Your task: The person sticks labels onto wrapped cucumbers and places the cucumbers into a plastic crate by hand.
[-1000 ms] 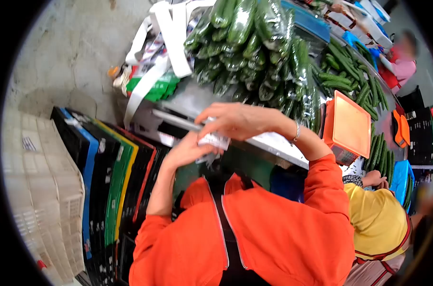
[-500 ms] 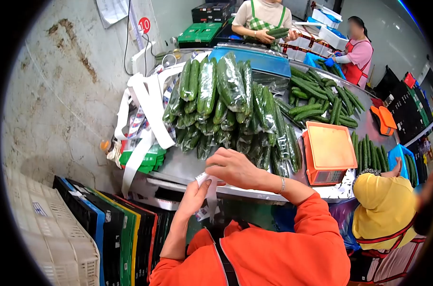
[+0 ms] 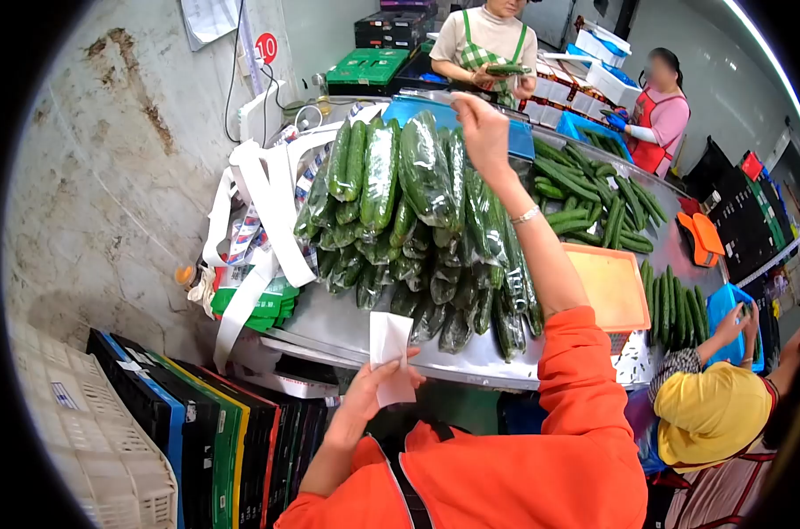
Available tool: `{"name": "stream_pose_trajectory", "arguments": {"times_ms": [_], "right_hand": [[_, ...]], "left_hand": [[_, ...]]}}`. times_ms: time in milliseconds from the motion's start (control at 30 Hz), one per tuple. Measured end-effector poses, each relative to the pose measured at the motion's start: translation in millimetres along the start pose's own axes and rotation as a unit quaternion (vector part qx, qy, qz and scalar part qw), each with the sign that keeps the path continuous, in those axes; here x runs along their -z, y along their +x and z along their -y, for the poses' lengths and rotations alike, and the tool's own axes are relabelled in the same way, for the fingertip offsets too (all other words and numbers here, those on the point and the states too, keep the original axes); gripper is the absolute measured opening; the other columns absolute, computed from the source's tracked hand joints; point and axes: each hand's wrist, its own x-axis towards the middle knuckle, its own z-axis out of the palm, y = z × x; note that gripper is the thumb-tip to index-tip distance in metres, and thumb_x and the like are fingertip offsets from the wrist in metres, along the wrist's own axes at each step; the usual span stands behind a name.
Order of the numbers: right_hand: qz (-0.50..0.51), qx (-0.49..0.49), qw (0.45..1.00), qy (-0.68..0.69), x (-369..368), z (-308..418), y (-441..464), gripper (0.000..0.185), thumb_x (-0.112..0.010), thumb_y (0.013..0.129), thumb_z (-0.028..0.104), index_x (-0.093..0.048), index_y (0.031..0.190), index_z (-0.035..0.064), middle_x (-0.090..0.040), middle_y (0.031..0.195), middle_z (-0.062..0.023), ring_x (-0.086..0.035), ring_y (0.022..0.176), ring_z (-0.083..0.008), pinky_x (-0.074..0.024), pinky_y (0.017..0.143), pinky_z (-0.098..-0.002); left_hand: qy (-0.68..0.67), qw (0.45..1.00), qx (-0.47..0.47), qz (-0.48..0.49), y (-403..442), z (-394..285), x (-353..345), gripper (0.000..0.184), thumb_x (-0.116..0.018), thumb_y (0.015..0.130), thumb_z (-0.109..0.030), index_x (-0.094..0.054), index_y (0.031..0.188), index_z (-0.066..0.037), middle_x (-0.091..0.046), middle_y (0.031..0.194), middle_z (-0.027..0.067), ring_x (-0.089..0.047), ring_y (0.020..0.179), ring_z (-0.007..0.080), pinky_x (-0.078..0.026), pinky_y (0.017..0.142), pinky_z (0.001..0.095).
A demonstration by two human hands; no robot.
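My left hand (image 3: 372,394) is closed on a folded strip of white label paper (image 3: 389,339) at the table's front edge. My right hand (image 3: 483,132) is raised above the back of the cucumber pile, fingers pinched together. Whether a small label is between them I cannot make out. Below it lies a tall stack of cucumbers in clear plastic film (image 3: 422,176), several layers high. To the left, long white label strips (image 3: 272,207) hang over the table edge. A blue tray (image 3: 409,108) sits behind the stack.
Loose cucumbers (image 3: 598,189) and an orange scale (image 3: 604,286) are on the right of the steel table (image 3: 305,331). Stacked crates (image 3: 208,432) stand at lower left. A co-worker in yellow (image 3: 713,414) sits at right; two others (image 3: 486,44) work at the back.
My right hand has left my left hand and risen far up over the wrapped cucumbers. My left hand has moved slightly down, and its paper strip now shows upright.
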Motion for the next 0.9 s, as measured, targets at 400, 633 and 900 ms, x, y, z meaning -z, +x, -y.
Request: {"name": "stream_pose_trajectory", "arguments": {"times_ms": [400,633,900], "right_hand": [[0.148,0.135,0.976,-0.087,-48.9,-11.5,-6.1,0.017,-0.052,0.081,0.009,-0.06,0.096,0.0048,-0.06,0.102,-0.0119,-0.059,0.088,-0.0297,-0.0483,0.076,-0.0361],[0.179,0.12,0.97,-0.114,-44.2,-7.5,-13.8,0.016,-0.051,0.081,0.01,-0.06,0.094,0.0046,-0.061,0.099,-0.0118,-0.059,0.086,-0.0289,-0.0486,0.074,-0.0365],[0.088,0.18,0.976,-0.088,-42.8,7.2,-11.9,0.018,-0.053,0.081,0.01,-0.06,0.096,0.0033,-0.061,0.1,-0.0128,-0.058,0.091,-0.0285,-0.0477,0.077,-0.0348]], "left_hand": [[0.004,0.977,0.017,-0.211,-50.7,46.1,38.4,0.039,-0.048,0.086,-0.02,-0.047,0.118,0.003,-0.061,0.086,0.0117,-0.059,0.079,0.0184,-0.048,0.072,0.029],[-0.029,0.964,-0.005,-0.265,-63.7,54.2,46.3,0.041,-0.05,0.083,-0.019,-0.047,0.118,0.002,-0.061,0.085,0.0122,-0.059,0.077,0.0201,-0.048,0.071,0.0303],[-0.056,0.953,-0.029,-0.297,-67.0,53.7,48.0,0.041,-0.052,0.082,-0.019,-0.048,0.116,0.002,-0.06,0.083,0.0117,-0.058,0.074,0.02,-0.047,0.068,0.0301]]}}
